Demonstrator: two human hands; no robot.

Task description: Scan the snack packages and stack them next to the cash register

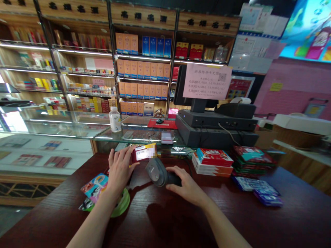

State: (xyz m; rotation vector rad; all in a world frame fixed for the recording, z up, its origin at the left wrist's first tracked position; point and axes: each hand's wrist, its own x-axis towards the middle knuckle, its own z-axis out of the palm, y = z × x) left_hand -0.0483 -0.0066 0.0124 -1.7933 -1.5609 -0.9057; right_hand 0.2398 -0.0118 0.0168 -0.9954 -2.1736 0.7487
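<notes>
While the fingers of the left hand (120,170) are gripping a red packet (143,154) just left of a grey handheld barcode scanner (156,172), the fingers of the right hand (186,182) are closing around that scanner, with stacked packets (212,162) lying beyond it on the table (284,220).

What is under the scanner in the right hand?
A dark wood counter lies below the scanner, which the right hand holds. The patch directly beneath it is covered by the scanner itself, so anything lying there cannot be seen.

Red pack (136,155) w/ yellow corner, prob. white label.
</notes>
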